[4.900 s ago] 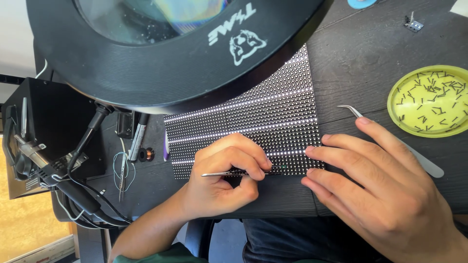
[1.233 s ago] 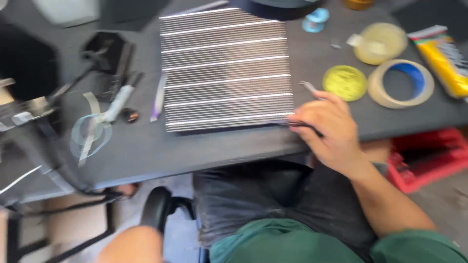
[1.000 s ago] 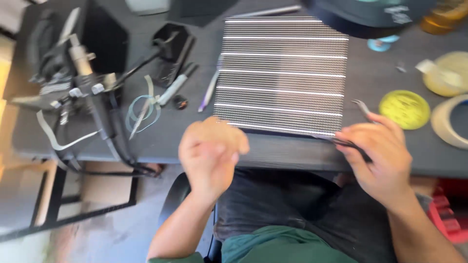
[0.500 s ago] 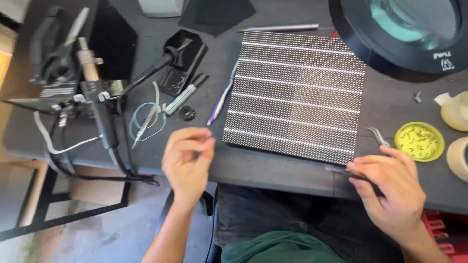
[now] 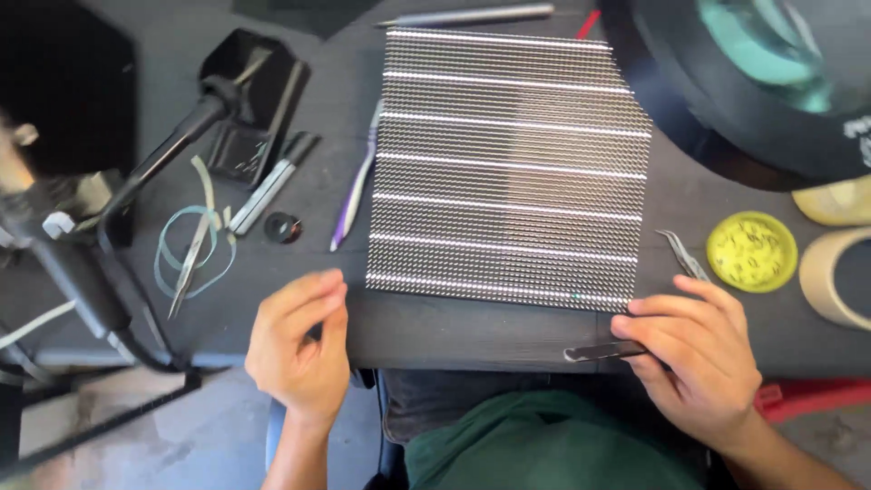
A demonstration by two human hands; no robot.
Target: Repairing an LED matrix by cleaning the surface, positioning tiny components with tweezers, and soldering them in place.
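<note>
right grip (image 5: 694, 358) still clenches slim dark metal tweezers (image 5: 606, 351) at the dark counter (image 5: 472, 331) edge, just below the square grey led grid panel (image 5: 508, 168); my left hand (image 5: 299, 349) has dropped away, loosely curled, empty.

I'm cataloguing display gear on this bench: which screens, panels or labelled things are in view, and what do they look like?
LED panel: middle of the dark bench, square, dark grid of tiny dots with bright horizontal rows.
Magnifier lamp: upper right, round black rim with pale printed marks, greenish lens.
No packages or signs show.
</note>
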